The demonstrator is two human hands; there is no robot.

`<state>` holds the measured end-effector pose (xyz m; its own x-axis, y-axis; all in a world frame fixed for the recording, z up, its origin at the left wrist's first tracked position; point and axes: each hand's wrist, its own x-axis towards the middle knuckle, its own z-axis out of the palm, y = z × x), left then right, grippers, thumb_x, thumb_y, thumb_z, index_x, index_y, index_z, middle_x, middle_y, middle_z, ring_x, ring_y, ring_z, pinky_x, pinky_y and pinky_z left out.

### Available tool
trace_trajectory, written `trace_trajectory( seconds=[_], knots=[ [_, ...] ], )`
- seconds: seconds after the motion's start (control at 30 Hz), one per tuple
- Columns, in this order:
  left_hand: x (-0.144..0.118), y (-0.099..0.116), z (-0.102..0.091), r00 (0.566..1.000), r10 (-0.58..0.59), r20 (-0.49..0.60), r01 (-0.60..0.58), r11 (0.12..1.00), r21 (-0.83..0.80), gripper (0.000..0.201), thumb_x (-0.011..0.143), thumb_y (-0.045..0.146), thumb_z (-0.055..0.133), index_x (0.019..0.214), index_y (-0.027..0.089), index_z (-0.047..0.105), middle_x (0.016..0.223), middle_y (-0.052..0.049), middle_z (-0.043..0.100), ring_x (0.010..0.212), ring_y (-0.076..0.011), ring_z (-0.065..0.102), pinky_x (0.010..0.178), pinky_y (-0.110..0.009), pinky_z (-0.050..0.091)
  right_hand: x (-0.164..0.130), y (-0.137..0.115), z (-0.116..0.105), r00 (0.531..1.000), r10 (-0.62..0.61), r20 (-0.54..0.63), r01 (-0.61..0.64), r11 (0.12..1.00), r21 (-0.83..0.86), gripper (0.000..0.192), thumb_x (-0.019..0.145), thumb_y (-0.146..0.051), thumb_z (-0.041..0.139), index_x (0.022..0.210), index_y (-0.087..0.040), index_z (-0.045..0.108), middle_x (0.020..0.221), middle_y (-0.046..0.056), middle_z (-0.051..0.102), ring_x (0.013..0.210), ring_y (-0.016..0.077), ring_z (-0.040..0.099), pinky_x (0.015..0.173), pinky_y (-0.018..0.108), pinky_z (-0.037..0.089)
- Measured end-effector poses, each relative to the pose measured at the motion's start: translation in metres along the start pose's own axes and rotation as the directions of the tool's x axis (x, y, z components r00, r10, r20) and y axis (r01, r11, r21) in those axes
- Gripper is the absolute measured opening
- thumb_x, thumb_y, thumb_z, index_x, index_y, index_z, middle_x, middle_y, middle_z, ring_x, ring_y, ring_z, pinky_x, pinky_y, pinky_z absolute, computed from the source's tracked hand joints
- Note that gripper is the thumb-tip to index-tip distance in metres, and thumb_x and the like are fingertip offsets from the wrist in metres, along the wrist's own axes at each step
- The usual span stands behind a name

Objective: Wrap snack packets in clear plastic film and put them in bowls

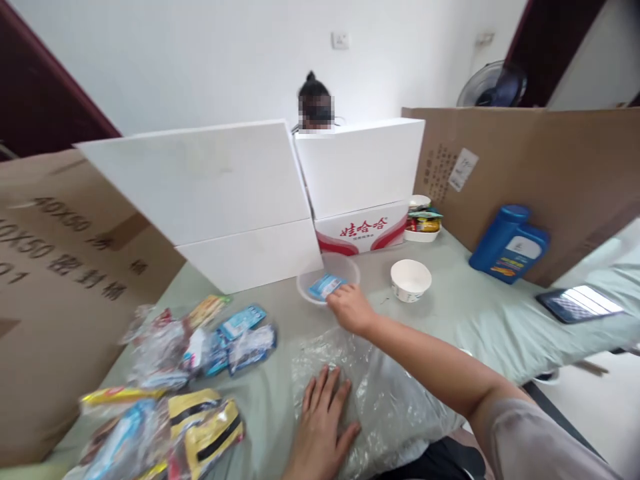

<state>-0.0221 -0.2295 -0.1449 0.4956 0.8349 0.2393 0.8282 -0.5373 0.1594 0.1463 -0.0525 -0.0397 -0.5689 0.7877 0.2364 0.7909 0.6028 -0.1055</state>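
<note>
My right hand is closed on the edge of a small blue packet, at the near rim of a clear plastic bowl. What the packet contains cannot be made out. My left hand lies flat with spread fingers on a clear plastic bag, which is spread over the table's near edge. To the right of the clear bowl stands a white paper bowl. Several blue packets and other wrapped items lie left of my hands.
White boxes and a red-and-white box form a barrier at the back, a person's head behind it. Cardboard stands on both sides. A blue bottle, a phone and a filled bowl are at right. Yellow-black packets lie front left.
</note>
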Motion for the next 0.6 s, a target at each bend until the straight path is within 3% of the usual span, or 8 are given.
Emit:
trace_trajectory(
  seconds=[0.1,0.2,0.27,0.33,0.4,0.43,0.47,0.6],
  knots=[
    [-0.001,-0.004,-0.001,0.997,0.069,-0.026,-0.069,0.998,0.015,0.062,0.083,0.040,0.063,0.141,0.029,0.045,0.152,-0.008,0.040,0.138,-0.0344,0.038,0.103,-0.052,0.046,-0.013,-0.005,0.007,0.996,-0.088,-0.016,0.088,0.994,0.059,0.025,0.091,-0.036,0.057,0.111,-0.024,0.064,0.114,0.005,0.067,0.110,0.0223,0.054,0.098,0.039,0.035],
    [-0.002,-0.005,-0.010,0.998,0.057,-0.041,-0.058,0.998,-0.018,0.054,0.087,0.040,0.059,0.138,0.027,0.049,0.152,-0.009,0.040,0.139,-0.0328,0.038,0.100,-0.047,0.051,-0.046,0.005,0.005,0.978,-0.047,-0.201,0.082,0.982,0.168,0.040,0.088,-0.042,0.061,0.123,-0.023,0.057,0.127,0.010,0.059,0.119,0.0250,0.050,0.101,0.042,0.038],
    [-0.001,-0.005,-0.018,0.999,0.003,-0.041,-0.006,0.998,-0.067,0.049,0.089,0.038,0.056,0.137,0.028,0.051,0.152,-0.008,0.040,0.140,-0.0315,0.037,0.101,-0.046,0.050,-0.072,0.023,-0.001,0.945,0.131,-0.301,-0.065,0.973,0.220,0.036,0.092,-0.036,0.054,0.124,-0.021,0.055,0.126,0.013,0.057,0.113,0.0243,0.055,0.095,0.039,0.045],
    [0.001,-0.003,-0.023,0.998,-0.054,-0.039,0.049,0.991,-0.127,0.046,0.091,0.037,0.054,0.136,0.028,0.051,0.151,-0.008,0.041,0.139,-0.0308,0.037,0.104,-0.047,0.048,-0.095,0.047,-0.008,0.860,0.386,-0.335,-0.326,0.919,0.221,0.039,0.092,-0.030,0.050,0.129,-0.020,0.050,0.127,0.015,0.054,0.103,0.0250,0.061,0.084,0.038,0.052],
    [0.006,-0.001,-0.024,0.994,-0.102,-0.034,0.094,0.979,-0.180,0.046,0.091,0.035,0.054,0.137,0.028,0.049,0.150,-0.009,0.042,0.139,-0.0304,0.038,0.105,-0.048,0.046,-0.111,0.070,-0.012,0.757,0.578,-0.305,-0.558,0.814,0.161,0.044,0.090,-0.028,0.051,0.133,-0.016,0.047,0.129,0.019,0.051,0.094,0.0270,0.064,0.074,0.038,0.054],
    [0.011,0.001,-0.023,0.993,-0.118,-0.028,0.110,0.973,-0.201,0.048,0.091,0.034,0.054,0.137,0.027,0.048,0.150,-0.009,0.041,0.139,-0.0305,0.038,0.106,-0.049,0.045,-0.115,0.079,-0.012,0.739,0.618,-0.269,-0.607,0.783,0.134,0.042,0.090,-0.027,0.051,0.130,-0.014,0.050,0.126,0.019,0.053,0.091,0.0276,0.065,0.072,0.038,0.054],
    [0.016,0.002,-0.023,0.992,-0.128,-0.017,0.122,0.968,-0.218,0.050,0.090,0.033,0.055,0.138,0.027,0.047,0.150,-0.010,0.040,0.139,-0.0306,0.038,0.106,-0.050,0.044,-0.117,0.086,-0.011,0.739,0.633,-0.231,-0.625,0.772,0.116,0.038,0.090,-0.025,0.050,0.126,-0.014,0.054,0.122,0.019,0.057,0.090,0.0277,0.065,0.072,0.038,0.053],
    [0.051,0.000,-0.021,0.986,-0.161,0.030,0.164,0.954,-0.249,0.058,0.087,0.028,0.058,0.142,0.025,0.041,0.153,-0.012,0.034,0.138,-0.0304,0.039,0.108,-0.050,0.042,-0.101,0.090,0.000,0.818,0.556,-0.147,-0.536,0.830,0.155,0.024,0.090,-0.022,0.049,0.109,-0.017,0.063,0.107,0.012,0.065,0.090,0.0238,0.065,0.080,0.034,0.052]
  ],
)
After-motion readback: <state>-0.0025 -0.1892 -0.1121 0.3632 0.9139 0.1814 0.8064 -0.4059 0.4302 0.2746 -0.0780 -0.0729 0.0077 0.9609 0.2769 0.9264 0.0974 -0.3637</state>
